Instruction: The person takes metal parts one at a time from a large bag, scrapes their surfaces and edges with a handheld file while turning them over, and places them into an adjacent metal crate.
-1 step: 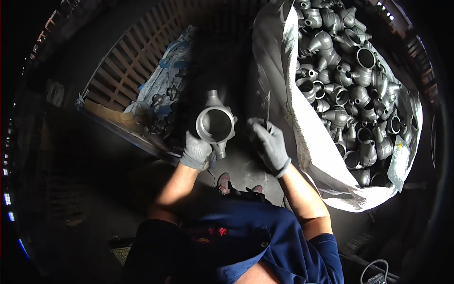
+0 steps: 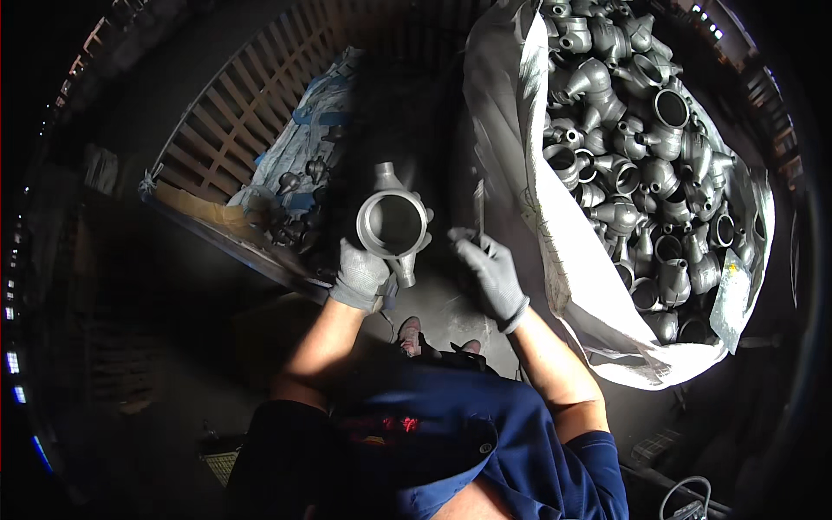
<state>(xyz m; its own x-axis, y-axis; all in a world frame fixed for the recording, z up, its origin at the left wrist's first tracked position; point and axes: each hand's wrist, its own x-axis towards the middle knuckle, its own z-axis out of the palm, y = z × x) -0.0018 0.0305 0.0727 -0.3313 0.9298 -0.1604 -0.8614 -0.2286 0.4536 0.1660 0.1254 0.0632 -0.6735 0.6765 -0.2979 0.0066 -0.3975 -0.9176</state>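
I'm handling 1 casting (image 2: 392,224) mid-frame, left hand (image 2: 360,276) gripping, right hand (image 2: 494,277) clasping a thin rod (image 2: 479,204); upper-right bagged castings (image 2: 661,178) are lying untouched.

Grey gloves (image 2: 360,279) cover both hands (image 2: 496,276); the navy short-sleeved shirt (image 2: 529,433) has a round button (image 2: 485,449) and red marking (image 2: 401,424); shoes (image 2: 410,333) are pinkish.
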